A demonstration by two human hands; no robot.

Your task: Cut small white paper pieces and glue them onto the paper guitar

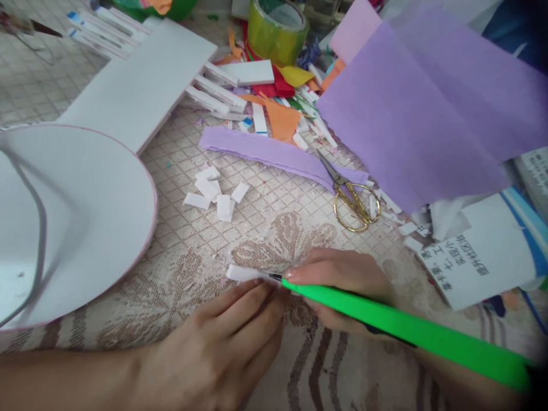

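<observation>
Near the lower middle, my left hand is closed, its fingertips pressed on a short white paper strip. From the right, my right hand grips bright green tweezers. Their dark metal tip meets the strip beside my left fingertips. The strip's right end is hidden by the fingers. Several small white paper pieces lie loosely together above my left hand. Gold-handled scissors rest above my right hand, their blades over a folded purple paper strip.
At left are a white oval board with a grey cord and a long white panel. Yellow-green tape stands among colourful scraps at the back. Purple paper sheets and a printed white packet lie at right.
</observation>
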